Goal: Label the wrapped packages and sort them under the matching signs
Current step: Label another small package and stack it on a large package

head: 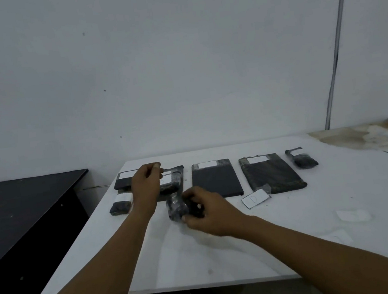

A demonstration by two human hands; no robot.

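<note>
Wrapped package (177,206) in right hand (210,211) fingers, on table (294,232)

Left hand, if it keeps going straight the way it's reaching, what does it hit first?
Probably the flat dark package at the table's back left; the left hand hovers above it, fingers pinched. Beyond is only wall, though depth is unclear.

Both bare forearms reach forward. The left hand (147,183) pinches its fingertips together; the right hand (208,211) curls in a grip.
</note>
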